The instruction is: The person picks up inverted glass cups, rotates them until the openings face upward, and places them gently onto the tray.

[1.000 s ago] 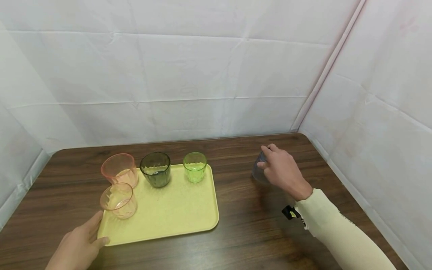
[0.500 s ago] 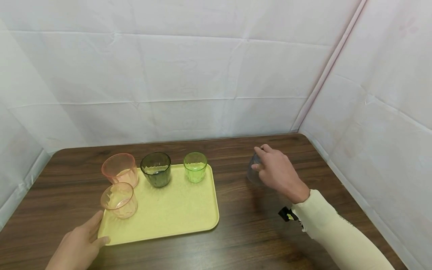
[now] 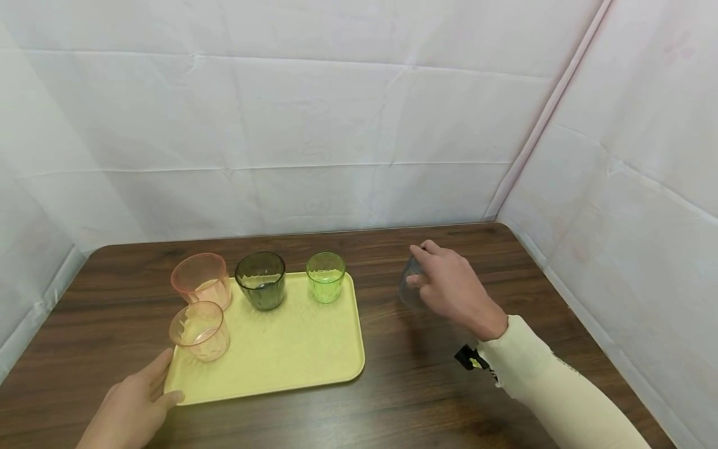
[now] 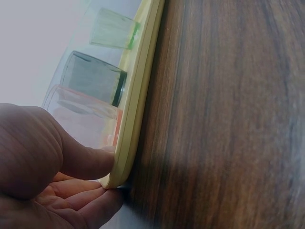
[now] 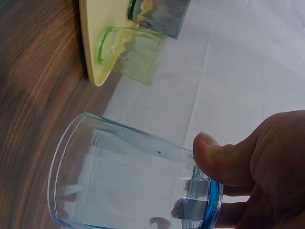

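My left hand (image 3: 126, 399) grips the left front corner of a yellow tray (image 3: 291, 355); in the left wrist view the thumb lies at its upper edge and the fingers are under it. Off the tray's right side, my right hand (image 3: 454, 284) holds a clear bluish glass (image 5: 128, 167) by its blue base. The glass is upside down, its rim toward the table, and the hand partly hides it in the head view. On the tray stand a light orange glass (image 3: 209, 350), a dark grey-green glass (image 3: 265, 294) and a small lime green glass (image 3: 325, 288).
A reddish-pink glass (image 3: 193, 274) stands at the tray's back left corner, behind the orange one. The dark wood table (image 3: 404, 393) has rounded back corners. White sheeting (image 3: 314, 125) closes off the back and both sides.
My right hand has moved a little to the left, toward the tray, with the bluish glass in it. My left hand, the tray and the glasses on it stay practically in place.
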Available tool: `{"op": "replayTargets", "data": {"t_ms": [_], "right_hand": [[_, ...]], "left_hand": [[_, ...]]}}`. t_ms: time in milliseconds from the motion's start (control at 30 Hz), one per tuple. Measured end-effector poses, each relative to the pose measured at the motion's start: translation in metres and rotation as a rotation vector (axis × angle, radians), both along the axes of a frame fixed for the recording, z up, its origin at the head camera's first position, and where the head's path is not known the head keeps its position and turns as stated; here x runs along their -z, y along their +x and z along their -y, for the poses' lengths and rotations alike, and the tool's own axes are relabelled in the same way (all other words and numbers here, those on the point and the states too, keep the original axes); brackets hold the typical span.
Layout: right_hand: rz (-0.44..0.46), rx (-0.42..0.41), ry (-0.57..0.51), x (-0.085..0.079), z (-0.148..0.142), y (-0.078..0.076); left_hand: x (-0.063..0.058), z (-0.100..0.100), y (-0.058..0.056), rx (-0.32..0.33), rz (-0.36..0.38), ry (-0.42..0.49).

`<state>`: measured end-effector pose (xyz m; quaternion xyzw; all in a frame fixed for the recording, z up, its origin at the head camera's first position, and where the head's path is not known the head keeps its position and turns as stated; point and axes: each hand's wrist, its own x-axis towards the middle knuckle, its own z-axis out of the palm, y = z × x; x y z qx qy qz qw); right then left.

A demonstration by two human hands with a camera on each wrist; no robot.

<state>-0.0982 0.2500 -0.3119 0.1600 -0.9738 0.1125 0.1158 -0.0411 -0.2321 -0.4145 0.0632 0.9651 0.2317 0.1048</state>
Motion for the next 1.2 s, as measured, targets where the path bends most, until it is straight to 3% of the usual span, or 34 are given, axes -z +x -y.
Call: {"op": "replayTargets", "data": {"t_ms": [200, 600, 1200], "right_hand": [[-0.004, -0.021, 0.005, -0.002, 0.005, 0.001], [-0.005, -0.051, -0.003, -0.003, 0.012, -0.001], [-0.004, -0.082, 0.010, -0.006, 0.031, 0.000]], "left_hand": [[0.004, 0.001, -0.001, 0.000, -0.049, 0.004], [0.003, 0.001, -0.001, -0.002, -0.015, 0.007], [0.003, 0.001, -0.001, -0.009, -0.034, 0.005]]}}
